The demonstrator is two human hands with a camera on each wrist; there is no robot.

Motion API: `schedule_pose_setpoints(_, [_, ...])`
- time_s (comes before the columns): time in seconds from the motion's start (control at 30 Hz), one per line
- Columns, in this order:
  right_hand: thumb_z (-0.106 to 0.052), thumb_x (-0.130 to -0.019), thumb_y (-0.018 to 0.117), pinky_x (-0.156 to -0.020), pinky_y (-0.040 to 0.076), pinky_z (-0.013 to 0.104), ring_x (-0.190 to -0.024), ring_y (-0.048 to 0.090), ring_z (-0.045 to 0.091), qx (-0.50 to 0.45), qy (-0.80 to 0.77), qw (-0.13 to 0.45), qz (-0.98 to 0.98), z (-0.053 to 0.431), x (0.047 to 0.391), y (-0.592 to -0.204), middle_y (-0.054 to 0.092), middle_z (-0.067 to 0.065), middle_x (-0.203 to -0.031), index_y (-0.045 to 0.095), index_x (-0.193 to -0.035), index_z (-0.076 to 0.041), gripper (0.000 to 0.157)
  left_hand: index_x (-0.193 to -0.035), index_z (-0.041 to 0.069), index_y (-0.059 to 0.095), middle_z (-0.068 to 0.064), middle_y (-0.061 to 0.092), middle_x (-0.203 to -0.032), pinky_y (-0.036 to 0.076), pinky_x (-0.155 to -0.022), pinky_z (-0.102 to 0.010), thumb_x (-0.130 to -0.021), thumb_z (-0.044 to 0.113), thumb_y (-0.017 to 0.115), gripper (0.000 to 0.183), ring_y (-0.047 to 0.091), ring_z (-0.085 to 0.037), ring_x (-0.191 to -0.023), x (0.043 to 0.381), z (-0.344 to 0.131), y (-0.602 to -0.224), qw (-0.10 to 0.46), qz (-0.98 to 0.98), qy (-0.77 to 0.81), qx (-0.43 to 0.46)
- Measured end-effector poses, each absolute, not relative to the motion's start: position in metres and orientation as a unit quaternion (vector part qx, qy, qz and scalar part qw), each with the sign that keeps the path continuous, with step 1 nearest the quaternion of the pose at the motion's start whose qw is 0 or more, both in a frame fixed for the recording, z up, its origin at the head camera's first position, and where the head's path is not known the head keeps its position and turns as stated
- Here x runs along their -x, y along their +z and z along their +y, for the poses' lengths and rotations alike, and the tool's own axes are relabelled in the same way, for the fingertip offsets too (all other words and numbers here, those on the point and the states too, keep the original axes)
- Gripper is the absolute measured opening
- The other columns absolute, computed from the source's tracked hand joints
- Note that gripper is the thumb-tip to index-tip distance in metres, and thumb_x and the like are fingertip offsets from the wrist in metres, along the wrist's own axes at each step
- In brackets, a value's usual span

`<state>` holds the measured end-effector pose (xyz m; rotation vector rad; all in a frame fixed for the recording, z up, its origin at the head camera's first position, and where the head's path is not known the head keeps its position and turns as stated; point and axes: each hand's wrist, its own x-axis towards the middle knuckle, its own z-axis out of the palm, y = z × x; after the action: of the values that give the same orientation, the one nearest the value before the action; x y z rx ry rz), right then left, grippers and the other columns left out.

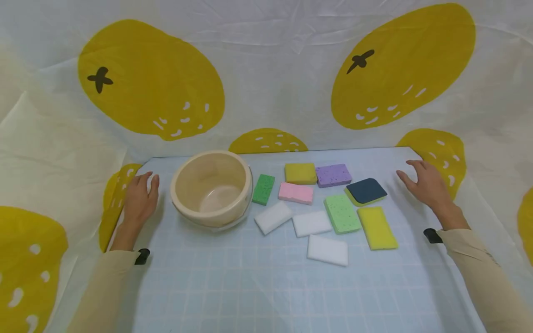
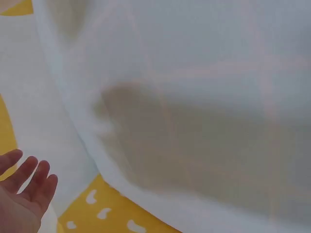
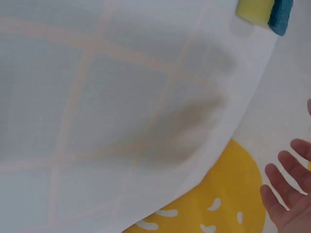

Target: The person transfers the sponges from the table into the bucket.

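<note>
My left hand (image 1: 140, 196) is raised at the left side of the table, its fingers loosely extended and holding nothing. To its right stands a beige bucket (image 1: 176, 196) with a wire handle hanging down at the front. On the opposite side my right hand (image 1: 426, 185) hovers with fingers apart, also holding nothing. Nearest to it lies a sponge with a dark blue top and yellow base (image 1: 366, 191), seen as well at the top of the right wrist view. Below that sponge is a flat bright yellow sponge (image 1: 377, 228). In the left wrist view, the left fingers (image 2: 43, 182) are spread.
Between bucket and right hand lie sponges in green (image 1: 263, 189), yellow (image 1: 300, 173), purple (image 1: 333, 175), pink (image 1: 296, 193) and light green (image 1: 342, 213). Three white sponges (image 1: 327, 250) lie closer to me. The pale gridded table (image 1: 233, 286) meets a fruit-print cloth (image 1: 275, 92) behind.
</note>
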<state>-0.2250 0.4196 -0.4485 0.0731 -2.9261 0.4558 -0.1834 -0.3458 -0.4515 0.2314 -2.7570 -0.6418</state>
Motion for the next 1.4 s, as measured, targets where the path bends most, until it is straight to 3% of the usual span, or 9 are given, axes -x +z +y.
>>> schedule_pose_setpoints(0.37, [-0.045,-0.095,0.051,-0.095,0.033,0.068,-0.117,0.035,0.047,-0.043,0.177,0.063,-0.981,0.412,0.222,-0.441,0.042,0.031,-0.13,0.046,-0.131,0.004,0.061,-0.127,-0.005,0.054,-0.025,0.055,-0.116,0.046,-0.084,-0.049,-0.103,0.034,0.036,0.049,0.053,-0.037,-0.098,0.176,-0.323,-0.435,0.218,-0.921,-0.319,-0.05])
schedule_pose_setpoints(0.6, [-0.047,-0.094,0.052,-0.094,0.034,0.068,-0.118,0.036,0.046,-0.05,0.19,0.055,-0.979,0.408,0.222,-0.441,0.044,0.03,-0.13,0.048,-0.13,0.003,0.061,-0.125,0.004,0.059,-0.015,0.062,-0.11,0.043,-0.075,-0.016,-0.102,0.037,0.039,0.046,0.056,-0.019,-0.09,0.174,-0.308,-0.424,0.221,-0.902,-0.369,-0.042])
schedule_pose_setpoints(0.7, [-0.046,-0.094,0.053,-0.095,0.034,0.067,-0.118,0.037,0.046,-0.058,0.19,0.055,-0.979,0.405,0.222,-0.442,0.044,0.03,-0.129,0.049,-0.129,0.004,0.061,-0.123,0.006,0.061,-0.012,0.063,-0.109,0.042,-0.07,-0.007,-0.101,0.04,0.04,0.046,0.057,-0.016,-0.087,0.173,-0.303,-0.421,0.215,-0.893,-0.393,-0.037])
schedule_pose_setpoints(0.87, [-0.046,-0.094,0.053,-0.096,0.033,0.067,-0.119,0.035,0.046,-0.072,0.201,0.042,-0.976,0.398,0.225,-0.445,0.043,0.03,-0.13,0.048,-0.129,0.004,0.061,-0.121,0.009,0.063,-0.008,0.064,-0.106,0.046,-0.066,-0.007,-0.1,0.044,0.041,0.048,0.061,-0.018,-0.084,0.171,-0.296,-0.415,0.203,-0.882,-0.423,-0.033])
schedule_pose_setpoints(1.1, [-0.039,-0.095,0.056,-0.097,0.032,0.067,-0.12,0.035,0.047,-0.086,0.198,0.031,-0.976,0.39,0.226,-0.447,0.042,0.031,-0.131,0.048,-0.129,0.004,0.056,-0.121,-0.001,0.063,-0.02,0.065,-0.109,0.047,-0.067,-0.007,-0.098,0.027,0.052,0.038,0.056,0.002,-0.079,0.162,-0.28,-0.392,0.176,-0.862,-0.475,-0.019])
schedule_pose_setpoints(1.23, [-0.032,-0.094,0.058,-0.098,0.032,0.067,-0.119,0.036,0.047,-0.091,0.197,0.015,-0.976,0.388,0.225,-0.446,0.042,0.03,-0.131,0.048,-0.129,0.004,0.051,-0.12,-0.004,0.063,-0.023,0.063,-0.114,0.046,-0.069,-0.006,-0.096,0.022,0.057,0.036,0.056,0.001,-0.082,0.155,-0.27,-0.374,0.159,-0.849,-0.503,-0.015])
schedule_pose_setpoints(1.4, [-0.035,-0.095,0.056,-0.101,0.028,0.067,-0.123,0.033,0.046,-0.096,0.201,-0.036,-0.974,0.386,0.224,-0.445,0.04,0.029,-0.134,0.046,-0.132,0.004,0.054,-0.121,-0.002,0.063,-0.021,0.064,-0.115,0.048,-0.07,-0.007,-0.095,0.025,0.059,0.038,0.058,0.001,-0.084,0.159,-0.278,-0.382,0.137,-0.85,-0.508,-0.012])
